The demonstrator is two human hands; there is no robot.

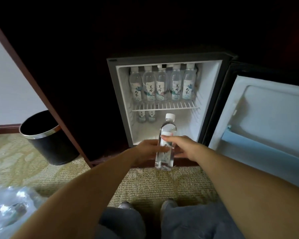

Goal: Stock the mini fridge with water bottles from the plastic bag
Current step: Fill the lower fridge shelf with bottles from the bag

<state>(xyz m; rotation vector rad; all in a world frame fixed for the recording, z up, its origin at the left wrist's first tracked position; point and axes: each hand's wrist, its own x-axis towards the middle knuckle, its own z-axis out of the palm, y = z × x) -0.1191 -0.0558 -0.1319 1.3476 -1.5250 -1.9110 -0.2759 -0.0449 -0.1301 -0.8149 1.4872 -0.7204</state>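
The fingers [162, 149] of the left hand [149, 149] lie across the front of the water bottle [165, 144], on its label. The thumb [165, 137] of the right hand [183, 147] is curled over the same bottle from the other side, with the other fingers of that hand behind it. So both hands grasp the one bottle and neither is free. The bottle is nearly upright, a little tilted, with its white cap [170, 116] on top. It is held in the air just in front of the lower opening of the mini fridge [123, 94], not yet inside.

In the fridge the wire shelf [171, 107] carries a full front row of bottles [160, 87]. Below it two bottles [146, 116] stand at the back left, and the rest of the lower floor looks free. The door [266, 109] is open to the right. The plastic bag [10, 204] lies on the carpet [154, 183] at the lower left; its content is too blurred to tell.

I judge that the step in hand is placing this bottle in the lower compartment. The next move calls for carrying it forward under the shelf, with the cap low enough not to hit the wires, and setting it upright beside the two bottles
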